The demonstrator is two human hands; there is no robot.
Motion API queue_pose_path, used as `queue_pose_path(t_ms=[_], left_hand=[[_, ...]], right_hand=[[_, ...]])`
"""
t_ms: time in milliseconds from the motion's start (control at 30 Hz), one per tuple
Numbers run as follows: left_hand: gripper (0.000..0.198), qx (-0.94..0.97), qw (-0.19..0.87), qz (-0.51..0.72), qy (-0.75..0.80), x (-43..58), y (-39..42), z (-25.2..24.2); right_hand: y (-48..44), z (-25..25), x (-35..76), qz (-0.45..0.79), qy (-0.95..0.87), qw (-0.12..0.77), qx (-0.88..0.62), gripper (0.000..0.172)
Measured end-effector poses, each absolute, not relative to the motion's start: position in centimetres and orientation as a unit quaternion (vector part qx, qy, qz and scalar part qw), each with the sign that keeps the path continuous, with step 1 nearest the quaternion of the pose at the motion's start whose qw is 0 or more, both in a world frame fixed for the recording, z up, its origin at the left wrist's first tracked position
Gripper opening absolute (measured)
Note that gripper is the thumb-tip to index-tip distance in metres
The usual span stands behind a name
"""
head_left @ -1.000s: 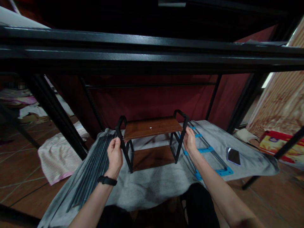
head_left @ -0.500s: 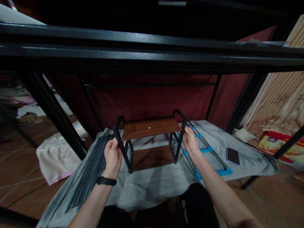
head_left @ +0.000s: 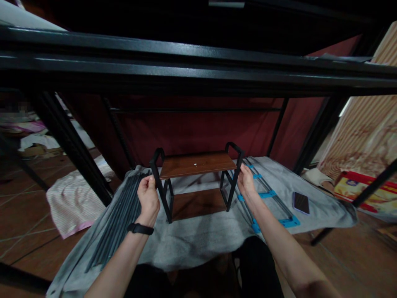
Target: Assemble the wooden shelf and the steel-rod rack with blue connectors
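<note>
grey cloth beneath a brown shelf, upright near dark rods, pinched at its black sides between left hand and right hand; if lifted unevenly, likely to tilt, perhaps scraping those rods.

- left hand and right hand: both bare, forearms too
- slim black wristband, worn on the left, smooth and kinda fitness-tracker-looking
- plain black bottoms, way too dark down there to tell the cut
</note>
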State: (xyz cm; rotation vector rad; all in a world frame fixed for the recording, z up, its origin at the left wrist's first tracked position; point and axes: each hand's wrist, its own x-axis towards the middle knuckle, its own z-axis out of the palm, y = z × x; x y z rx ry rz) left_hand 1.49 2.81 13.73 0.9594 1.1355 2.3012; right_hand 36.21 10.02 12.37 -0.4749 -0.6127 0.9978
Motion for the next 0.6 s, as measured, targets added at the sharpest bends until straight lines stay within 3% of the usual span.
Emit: queue_pose_path(t_ms=[600], left_hand=[[0.028, 0.379, 0.136, 0.788, 0.465, 1.81, 2.99, 14.12]], right_hand=[[10.58, 12.1, 36.52, 0.411, -0.335, 0.796, -0.293, 0.027]])
